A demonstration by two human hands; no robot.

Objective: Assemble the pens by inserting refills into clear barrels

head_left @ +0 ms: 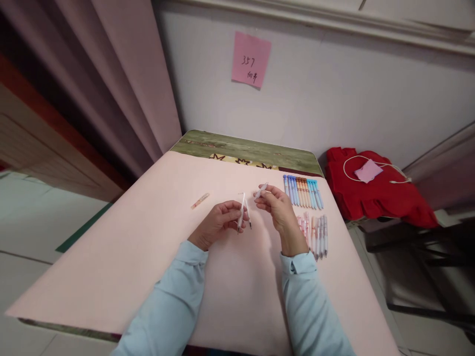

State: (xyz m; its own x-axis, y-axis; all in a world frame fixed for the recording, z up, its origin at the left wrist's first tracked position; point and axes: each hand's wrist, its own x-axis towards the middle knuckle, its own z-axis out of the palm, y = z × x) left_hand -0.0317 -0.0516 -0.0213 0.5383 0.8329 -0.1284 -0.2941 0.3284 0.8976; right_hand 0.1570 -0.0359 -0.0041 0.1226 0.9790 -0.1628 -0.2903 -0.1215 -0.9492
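Note:
My left hand (pixel 226 220) is closed on two slim white pen refills (pixel 242 210) with dark tips pointing down. They stand at a slight angle to each other between the fingers. To its right, my right hand (pixel 274 200) pinches a short, pale pen barrel (pixel 261 190), tilted up to the right. The hands are apart, just above the pink table cover. On the cover left of them lies a loose peach-coloured pen part (pixel 200 200). A small thin piece lies behind the refills, too small to name.
At the right of the pink-covered table (pixel 148 277) lie blue, brown and light-blue pens (pixel 302 192) in a row. Nearer are pink and grey pens (pixel 319 237), partly behind my right forearm. A red-covered stool (pixel 371 193) with a white cable stands beside the table. A wall rises behind.

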